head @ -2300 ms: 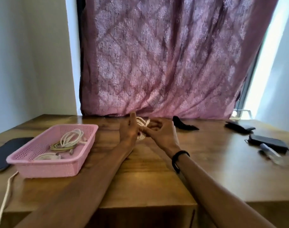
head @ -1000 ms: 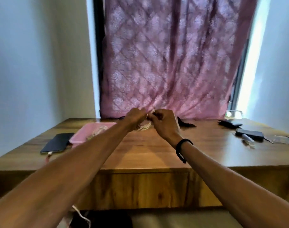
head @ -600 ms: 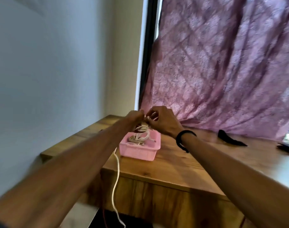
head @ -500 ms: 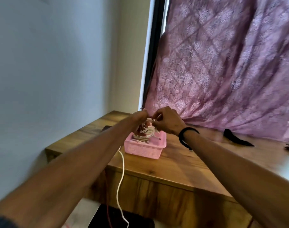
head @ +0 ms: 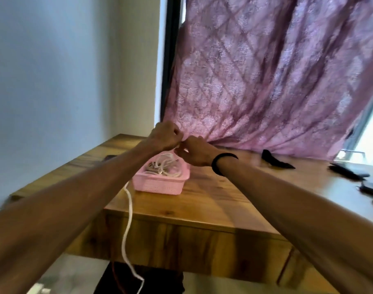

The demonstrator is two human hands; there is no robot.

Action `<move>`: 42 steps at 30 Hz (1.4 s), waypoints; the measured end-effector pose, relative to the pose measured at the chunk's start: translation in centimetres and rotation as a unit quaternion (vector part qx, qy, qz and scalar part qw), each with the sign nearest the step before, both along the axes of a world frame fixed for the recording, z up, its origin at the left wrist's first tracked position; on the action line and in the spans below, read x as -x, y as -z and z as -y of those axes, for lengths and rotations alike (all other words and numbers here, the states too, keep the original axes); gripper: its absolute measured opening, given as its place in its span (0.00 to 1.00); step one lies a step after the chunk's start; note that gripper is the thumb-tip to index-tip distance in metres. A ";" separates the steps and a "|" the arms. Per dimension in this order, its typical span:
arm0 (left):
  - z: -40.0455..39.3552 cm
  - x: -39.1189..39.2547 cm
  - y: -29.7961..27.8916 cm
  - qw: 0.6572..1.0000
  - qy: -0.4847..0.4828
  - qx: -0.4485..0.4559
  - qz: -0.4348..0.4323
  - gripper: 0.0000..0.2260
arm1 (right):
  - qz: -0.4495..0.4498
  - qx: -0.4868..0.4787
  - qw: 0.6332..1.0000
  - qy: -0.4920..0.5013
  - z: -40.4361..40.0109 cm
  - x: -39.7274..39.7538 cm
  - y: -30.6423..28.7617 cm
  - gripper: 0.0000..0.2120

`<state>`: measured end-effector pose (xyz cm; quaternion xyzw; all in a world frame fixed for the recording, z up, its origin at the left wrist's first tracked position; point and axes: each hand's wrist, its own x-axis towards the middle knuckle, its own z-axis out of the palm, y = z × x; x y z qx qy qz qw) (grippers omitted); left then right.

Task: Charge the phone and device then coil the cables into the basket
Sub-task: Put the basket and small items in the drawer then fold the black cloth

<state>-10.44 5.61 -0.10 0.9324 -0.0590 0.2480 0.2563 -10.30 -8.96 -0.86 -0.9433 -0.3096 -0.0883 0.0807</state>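
White cable coils [head: 164,166] are seen lying in the pink basket [head: 160,185], left of the frame's centre, near the tabletop's [head: 213,200] front edge. Just above the basket, the left hand [head: 167,135] and the right hand [head: 192,150] are held together, knuckle to knuckle. Both are clenched with fingers curled; something small and pale appears to be pinched between them, but whether it is a cable end cannot be told, since the fingers hide it. A black band [head: 222,163] is worn on the right wrist.

One loose white cable [head: 128,230] is draped from beside the basket over the front edge and hangs down toward the floor at the bottom centre. A dark flat object [head: 110,157], perhaps the phone, is only partly seen at the far left of the tabletop behind the left arm. Dark items [head: 348,171] are spread at the right edge, too blurred to name, and a dark strip [head: 274,160] lies near the pink curtain [head: 266,71].

The coiling is judged to be far along: several loops are already stowed. The hanging cable is not yet gathered, and that is judged to be what remains.
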 end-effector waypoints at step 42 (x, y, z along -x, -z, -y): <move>40.5 7.5 11.6 0.893 0.423 -0.144 0.046 0.20 | 0.107 -0.259 0.867 0.412 42.7 13.8 11.7 0.11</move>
